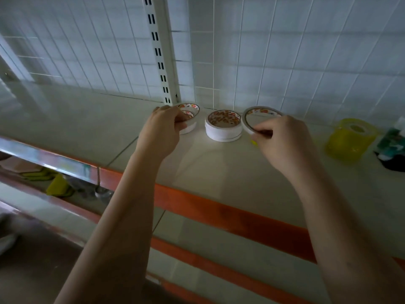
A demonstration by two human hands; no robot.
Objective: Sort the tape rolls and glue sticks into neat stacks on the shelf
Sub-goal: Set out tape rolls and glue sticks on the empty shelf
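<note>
White tape rolls are being stacked on the shelf [219, 176]. The right hand [282, 141] pinches a thin tape roll [248, 119] at its near rim, tilted up on edge and just right of the middle stack [223, 128], which sits between the hands. The left hand [162, 130] curls round the left stack [189, 119], steadying it. The step in hand looks like adding the thin roll to a stack; next it needs laying flat and centring on top. A yellow roll [348, 139] stands farther right of the right hand.
</note>
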